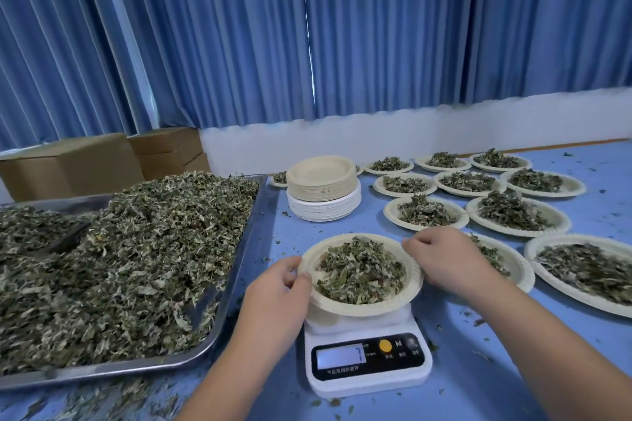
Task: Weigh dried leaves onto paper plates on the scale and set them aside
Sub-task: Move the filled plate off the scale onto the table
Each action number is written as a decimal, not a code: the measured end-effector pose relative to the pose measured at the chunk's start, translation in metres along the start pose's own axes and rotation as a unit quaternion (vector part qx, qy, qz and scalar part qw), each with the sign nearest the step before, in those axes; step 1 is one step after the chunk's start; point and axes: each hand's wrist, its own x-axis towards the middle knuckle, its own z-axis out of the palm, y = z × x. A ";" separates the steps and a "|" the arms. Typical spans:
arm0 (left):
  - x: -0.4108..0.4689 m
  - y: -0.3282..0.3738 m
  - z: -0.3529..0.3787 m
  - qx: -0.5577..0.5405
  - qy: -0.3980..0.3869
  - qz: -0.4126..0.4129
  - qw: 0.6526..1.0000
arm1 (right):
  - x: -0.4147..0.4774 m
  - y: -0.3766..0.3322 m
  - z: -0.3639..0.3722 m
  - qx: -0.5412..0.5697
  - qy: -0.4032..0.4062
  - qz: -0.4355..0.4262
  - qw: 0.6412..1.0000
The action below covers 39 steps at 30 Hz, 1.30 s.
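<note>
A paper plate [366,308] heaped with dried leaves [359,272] sits on the white digital scale [367,359] at centre front. My left hand [280,287] grips the plate's left rim. My right hand [444,258] grips its right rim. A large metal tray [236,270] piled with loose dried leaves [130,256] lies to the left. Several filled paper plates [513,212] are spread over the blue table on the right.
A stack of empty paper plates [323,190] stands behind the scale. Cardboard boxes [75,167] sit at the back left under blue curtains. Leaf crumbs litter the table [588,345] around the scale and below the tray.
</note>
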 end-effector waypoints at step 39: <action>-0.014 0.112 0.197 -0.073 -0.127 0.191 0.971 | 0.063 0.195 -0.252 0.117 0.177 0.371 0.904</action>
